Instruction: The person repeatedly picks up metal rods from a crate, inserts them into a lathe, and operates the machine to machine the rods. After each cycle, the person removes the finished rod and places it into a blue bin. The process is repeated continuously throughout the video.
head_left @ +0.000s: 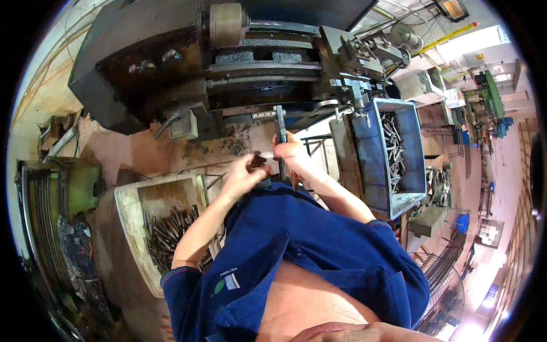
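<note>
My right hand (290, 153) is closed around a long, narrow metal tool that looks like a caliper (280, 121). Its pale end points away from me toward the machine, and its lower part runs down in front of my blue shirt. Just left of it, my left hand (247, 172) has its fingers curled and slightly blurred. A small dark piece (260, 160) shows at those fingertips; its kind is too unclear to name. The two hands are close together but apart.
A large dark lathe (265, 66) spans the area ahead. At the right stands a blue bin (423, 154) of metal rods; at the lower left, a whitish tub (130, 225) of darker rods. A small pale box (184, 125) sits below the lathe's left end.
</note>
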Tool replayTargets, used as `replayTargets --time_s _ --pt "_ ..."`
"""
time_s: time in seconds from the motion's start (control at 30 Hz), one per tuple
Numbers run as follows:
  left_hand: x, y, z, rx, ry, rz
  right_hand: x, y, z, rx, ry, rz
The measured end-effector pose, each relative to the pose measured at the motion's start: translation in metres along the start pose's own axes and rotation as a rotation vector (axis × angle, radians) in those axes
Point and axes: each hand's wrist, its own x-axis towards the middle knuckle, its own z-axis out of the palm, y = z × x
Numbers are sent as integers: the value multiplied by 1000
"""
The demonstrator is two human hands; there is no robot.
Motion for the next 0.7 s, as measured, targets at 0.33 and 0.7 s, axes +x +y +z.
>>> replayTargets --time_s 0.33,0.7 --pt "91 9 41 124 -173 54 93 -3 -29 95 181 -172" --pt "214 34 66 -190 -133 -43 160 -69 -98 268 61 -166"
